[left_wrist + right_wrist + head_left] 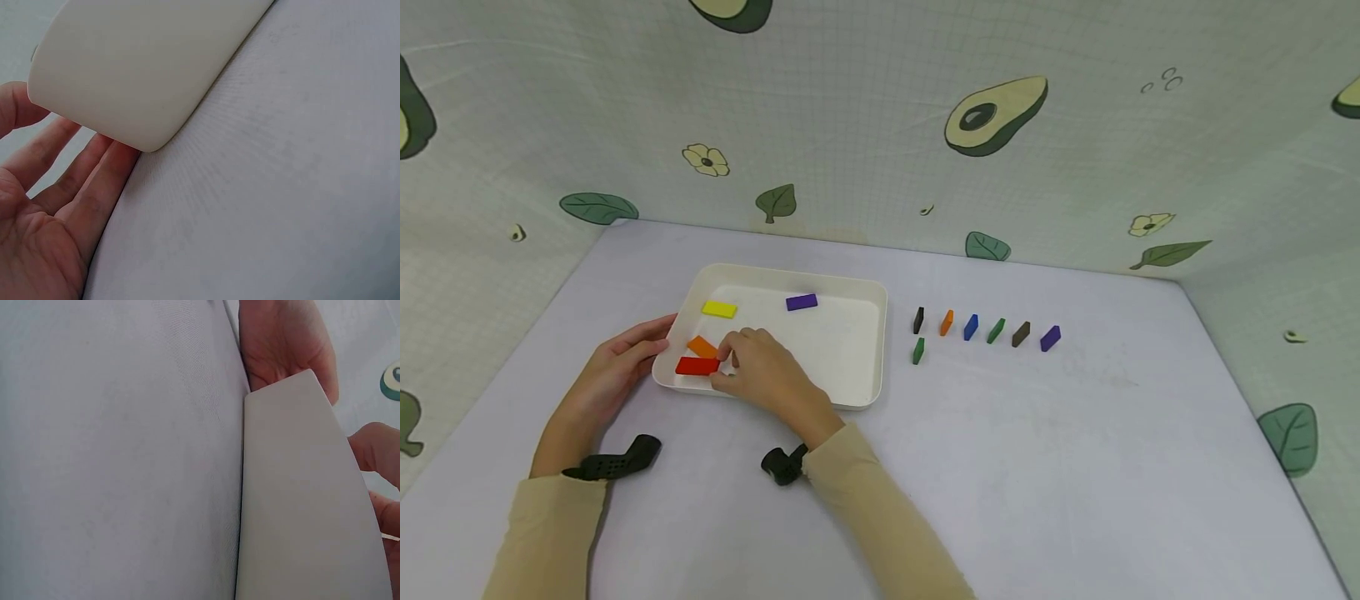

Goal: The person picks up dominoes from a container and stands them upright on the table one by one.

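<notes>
In the shallow white plastic tray with round corners (835, 350), close to its left end and its near side: a flat, bright red oblong block (696, 366). Lies long ways from left to right, nearly in line with the tray's near side. With the bare right hand (767, 375), reaches over the tray's near side and seems to pinch the right end of the red block, thumb and fingers close together. With the bare left hand (625, 358), touches the tray's left end from outside, fingers nearly straight, thumb by the rim. Can't tell how hard. So: right hand nearer, right at the red block; left hand past the block's other end, with the tray's wall between. Hands apart from each other.

Also in the tray, just behind the red block: a flat orange oblong block (702, 347), slanted. Can't tell touching from just beside. Toward the tray's far side: a flat yellow oblong block (719, 310) on the left, a flat purple oblong block (802, 302) more to the right. To the right of the tray, on the pale table (1075, 467): a row of thin, coloured blocks standing up, starting with a black block (919, 321).
</notes>
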A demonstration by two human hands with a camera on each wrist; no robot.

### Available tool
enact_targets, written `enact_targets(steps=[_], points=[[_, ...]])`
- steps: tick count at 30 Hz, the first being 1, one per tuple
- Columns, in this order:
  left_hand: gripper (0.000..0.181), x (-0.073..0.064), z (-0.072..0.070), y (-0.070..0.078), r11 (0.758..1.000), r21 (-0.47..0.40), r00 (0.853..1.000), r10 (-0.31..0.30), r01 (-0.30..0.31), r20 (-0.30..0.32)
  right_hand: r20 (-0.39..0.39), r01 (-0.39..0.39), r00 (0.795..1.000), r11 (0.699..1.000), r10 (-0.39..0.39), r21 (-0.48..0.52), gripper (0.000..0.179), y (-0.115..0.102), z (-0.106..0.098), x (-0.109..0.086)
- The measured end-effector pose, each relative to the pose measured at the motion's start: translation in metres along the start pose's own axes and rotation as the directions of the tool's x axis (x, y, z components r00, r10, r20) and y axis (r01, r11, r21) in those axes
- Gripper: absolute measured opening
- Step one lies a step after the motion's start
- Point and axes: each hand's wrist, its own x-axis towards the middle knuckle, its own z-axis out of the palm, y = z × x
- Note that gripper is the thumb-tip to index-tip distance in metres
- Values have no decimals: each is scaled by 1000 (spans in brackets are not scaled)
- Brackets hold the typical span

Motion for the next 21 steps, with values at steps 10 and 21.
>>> enact_targets(steps=[10, 21], points=[[60, 1, -2, -2, 999, -29, 1000, 19, -19, 15, -83, 99, 992, 993, -94, 60, 23, 5, -10, -13], [60, 1, -2, -3, 999, -44, 999, 30, -29, 18, -155, 111, 984, 982, -87, 154, 20, 15, -22, -31]])
